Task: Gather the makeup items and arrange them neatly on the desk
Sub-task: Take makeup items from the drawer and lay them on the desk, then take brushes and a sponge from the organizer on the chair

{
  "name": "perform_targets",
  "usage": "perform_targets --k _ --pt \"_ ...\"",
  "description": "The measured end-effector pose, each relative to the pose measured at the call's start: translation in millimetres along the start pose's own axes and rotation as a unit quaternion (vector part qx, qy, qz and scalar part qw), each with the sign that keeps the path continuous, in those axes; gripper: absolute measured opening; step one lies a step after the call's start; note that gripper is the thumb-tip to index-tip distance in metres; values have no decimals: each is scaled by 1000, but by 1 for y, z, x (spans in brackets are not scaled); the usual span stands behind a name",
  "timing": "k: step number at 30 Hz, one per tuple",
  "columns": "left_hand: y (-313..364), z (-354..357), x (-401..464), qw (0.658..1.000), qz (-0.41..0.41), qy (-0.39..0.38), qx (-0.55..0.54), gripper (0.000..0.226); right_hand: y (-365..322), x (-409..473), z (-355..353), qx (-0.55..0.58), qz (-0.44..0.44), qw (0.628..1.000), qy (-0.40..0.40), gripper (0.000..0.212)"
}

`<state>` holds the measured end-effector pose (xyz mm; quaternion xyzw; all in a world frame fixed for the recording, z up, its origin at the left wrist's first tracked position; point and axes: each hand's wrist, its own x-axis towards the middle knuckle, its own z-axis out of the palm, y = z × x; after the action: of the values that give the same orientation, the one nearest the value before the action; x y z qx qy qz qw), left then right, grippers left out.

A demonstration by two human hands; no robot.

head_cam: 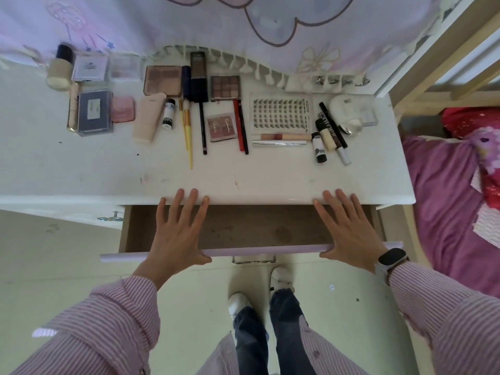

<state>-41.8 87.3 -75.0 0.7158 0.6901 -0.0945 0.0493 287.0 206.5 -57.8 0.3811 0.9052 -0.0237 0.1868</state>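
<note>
Both hands are being laid flat, fingers spread, nothing gripped: left hand [178,234] and right hand [349,228] are being pressed on the drawer [257,228] front, fingertips reaching the worktop [81,171] edge. The drawer is showing empty, bare brown board inside. The makeup is lying in rows on the white glossy worktop: hard flat palettes [162,80], thin stiff pencils [242,125], a soft squeezable tube [147,117], a lash tray [281,112]. Light, slippery, likely crack-prone items; best pinched by the edges or mid-barrel.

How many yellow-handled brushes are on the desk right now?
2: both yellow-handled brushes lie side by side between the small white bottle and the black pencil. None seem hidden.
</note>
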Motion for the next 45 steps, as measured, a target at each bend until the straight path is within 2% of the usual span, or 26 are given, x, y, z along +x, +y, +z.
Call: perform_targets --k 4,10,13,17,23,27,30,32,34,36,38,41,45 --pt "0 -1 1 1000 -2 15 -4 135 0 0 1 -17 7 1000 -5 118" --pt "-1 1 6 998 -3 62 -6 122 -5 7 3 -8 43 994 100 109" --pt "-1 0 16 994 -12 105 -2 109 -9 17 2 2 72 988 139 98" --pt "-1 5 31 983 -37 180 -8 89 -10 32 0 16 105 972 211 71" --pt "-3 26 43 964 -82 251 -16 72 -12 41 21 13 123 948 292 60" --pt "0 26 42 967 -103 232 -35 69 -13 40 24 20 137 945 295 61" --pt "9 11 42 975 -128 174 -58 62 -20 37 12 42 152 958 241 57" --pt "17 -3 37 975 -146 137 -91 56 -27 33 0 73 155 962 211 47" --pt "23 -18 27 971 -169 97 -142 52 -36 29 -16 114 116 965 203 37" --pt "24 -31 12 954 -208 89 -197 48 -47 30 -35 166 31 966 196 30" --pt "23 -49 -9 931 -262 113 -229 42 -61 37 -62 226 -48 959 164 23" --pt "18 -85 -54 886 -353 157 -256 35 -93 50 -110 278 -133 945 108 27" --pt "5 -135 -132 825 -457 222 -249 34 -154 50 -180 271 -266 921 90 30"
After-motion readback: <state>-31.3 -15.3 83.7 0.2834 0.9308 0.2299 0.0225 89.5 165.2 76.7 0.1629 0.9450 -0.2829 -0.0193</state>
